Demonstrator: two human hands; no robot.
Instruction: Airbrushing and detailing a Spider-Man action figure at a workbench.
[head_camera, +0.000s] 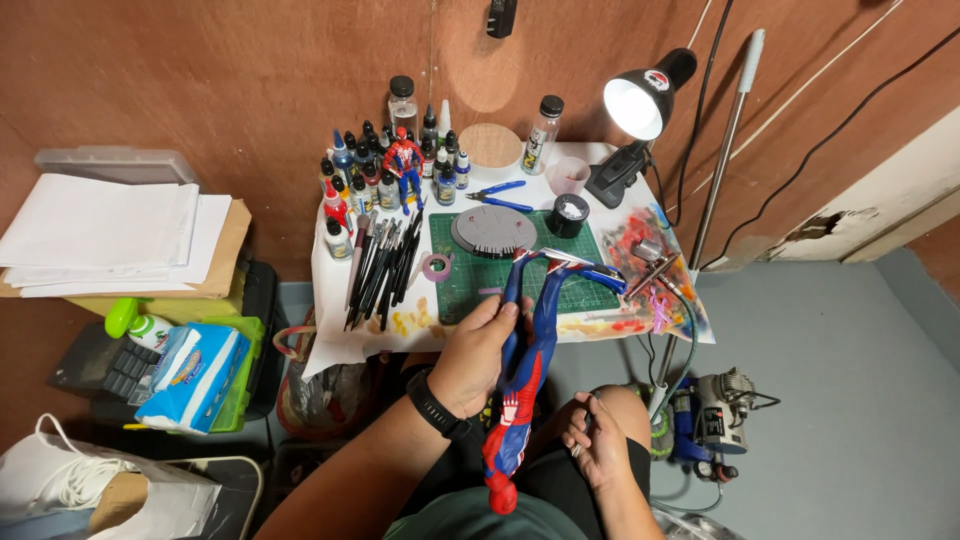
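While seated at a small cluttered table (330, 345), left hand (478, 352) closed around the legs of a red and blue action figure (520, 385) held upside down over the lap, right hand (598, 438) loosely curled on the knee, pinching a thin tool, green cutting mat (470, 275) beyond.

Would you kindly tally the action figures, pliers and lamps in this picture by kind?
Red-and-blue action figures: 2, one in the left hand, one standing among the paint bottles
Blue-handled pliers: 1
Desk lamps: 1
Total: 4
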